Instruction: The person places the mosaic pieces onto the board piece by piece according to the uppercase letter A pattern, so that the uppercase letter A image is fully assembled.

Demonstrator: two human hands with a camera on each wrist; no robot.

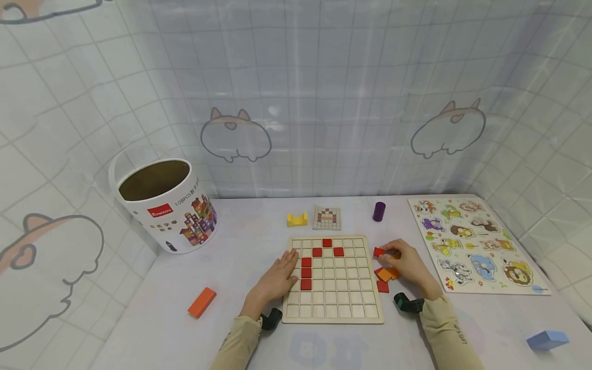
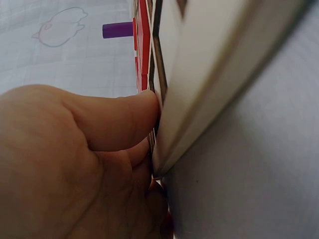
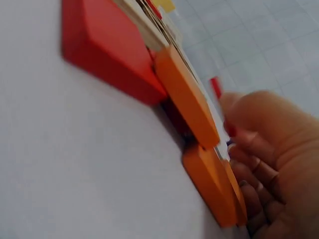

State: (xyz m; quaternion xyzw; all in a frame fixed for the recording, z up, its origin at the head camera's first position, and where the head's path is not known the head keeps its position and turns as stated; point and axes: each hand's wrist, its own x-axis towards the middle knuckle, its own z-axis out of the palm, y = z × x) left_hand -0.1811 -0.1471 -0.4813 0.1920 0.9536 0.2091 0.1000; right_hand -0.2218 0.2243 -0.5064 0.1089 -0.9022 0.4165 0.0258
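A light wooden grid board (image 1: 339, 297) lies flat, with several red square tiles (image 1: 306, 273) set in its cells in a bent line. My left hand (image 1: 276, 279) rests along the board's left edge, fingers extended; in the left wrist view the thumb (image 2: 122, 119) touches the rim. Beyond the right edge, my right hand (image 1: 409, 262) pinches a red square tile (image 1: 378, 252) between thumb and fingers. In the right wrist view this tile (image 3: 216, 87) stands edge-on, raised beside the fingertips. Below that hand lie loose orange tiles (image 1: 384, 276) and a red tile (image 1: 383, 287).
Behind the board are a yellow block (image 1: 297, 220), a small pattern card (image 1: 327, 218) and a purple cylinder (image 1: 379, 211). An animal puzzle board (image 1: 476, 246) lies right, near a blue block (image 1: 548, 340). At left are a white bucket (image 1: 171, 210) and an orange block (image 1: 202, 302).
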